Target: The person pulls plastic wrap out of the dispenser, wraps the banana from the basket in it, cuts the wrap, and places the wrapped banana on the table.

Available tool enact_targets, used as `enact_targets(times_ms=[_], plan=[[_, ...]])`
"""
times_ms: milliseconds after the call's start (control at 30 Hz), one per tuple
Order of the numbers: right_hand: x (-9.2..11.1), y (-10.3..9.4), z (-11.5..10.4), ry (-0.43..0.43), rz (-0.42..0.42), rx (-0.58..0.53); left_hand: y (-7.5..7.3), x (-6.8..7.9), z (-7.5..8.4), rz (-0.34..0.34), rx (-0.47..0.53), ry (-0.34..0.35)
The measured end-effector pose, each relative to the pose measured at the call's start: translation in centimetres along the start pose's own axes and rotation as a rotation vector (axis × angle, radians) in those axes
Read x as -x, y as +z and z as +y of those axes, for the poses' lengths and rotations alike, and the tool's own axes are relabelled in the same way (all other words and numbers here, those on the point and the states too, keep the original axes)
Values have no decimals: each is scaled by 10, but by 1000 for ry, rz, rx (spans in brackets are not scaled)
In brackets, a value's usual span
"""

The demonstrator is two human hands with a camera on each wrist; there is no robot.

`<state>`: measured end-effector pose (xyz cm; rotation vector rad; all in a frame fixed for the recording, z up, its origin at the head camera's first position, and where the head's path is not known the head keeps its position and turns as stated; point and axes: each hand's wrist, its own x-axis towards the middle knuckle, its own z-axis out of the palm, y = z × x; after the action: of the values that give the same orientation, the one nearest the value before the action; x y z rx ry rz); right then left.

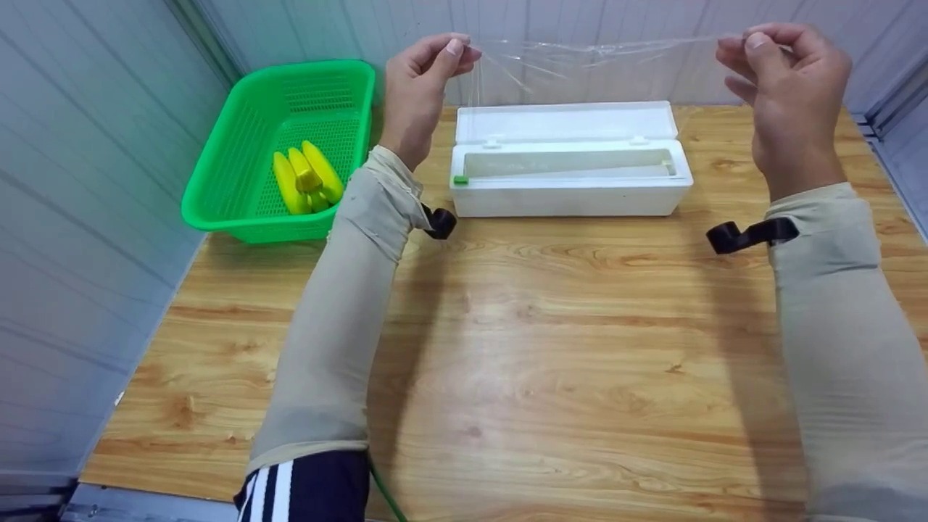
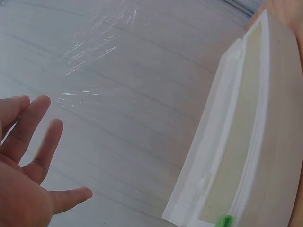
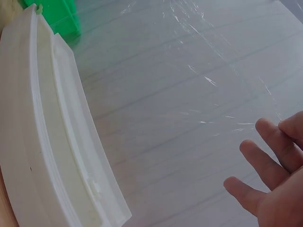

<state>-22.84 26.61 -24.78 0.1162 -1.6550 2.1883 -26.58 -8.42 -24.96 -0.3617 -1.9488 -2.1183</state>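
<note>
A sheet of clear plastic wrap [image 1: 580,56] is stretched between my two raised hands, above and behind a white box. My left hand [image 1: 424,90] pinches one upper corner between thumb and forefinger. At the opposite corner my right hand [image 1: 801,101] pinches the wrap the same way, its other fingers spread in the right wrist view. The long white wrap dispenser box [image 1: 573,201] stands on the table with its lid [image 1: 565,123] tipped back, and a small green slider [image 1: 460,180] sits at its left front edge. Glints and creases show in the film [image 2: 94,52].
To the left, a green plastic basket [image 1: 217,159] holds several yellow bananas [image 1: 322,170]. The wooden table [image 1: 551,348] reaches a pale ribbed wall [image 1: 94,181] at the back and left. Black straps [image 1: 747,235] hang from the wrists.
</note>
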Motion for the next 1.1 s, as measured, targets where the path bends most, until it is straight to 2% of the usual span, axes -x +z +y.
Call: enact_targets(times_ms=[200,400,667,900,1100], plan=[[2,4,-4,-20,2,26,1,5,13,23,-42,8],[-3,4,-6,-47,9,44,1,4,22,30,-48,28],[-5,10,-10,-91,16,101,-1,3,28,28,-58,46],[-8,12,-14,-92,30,107,0,2,32,41,-68,59],[-7,18,-21,-147,37,92,1,1,39,40,-54,67]])
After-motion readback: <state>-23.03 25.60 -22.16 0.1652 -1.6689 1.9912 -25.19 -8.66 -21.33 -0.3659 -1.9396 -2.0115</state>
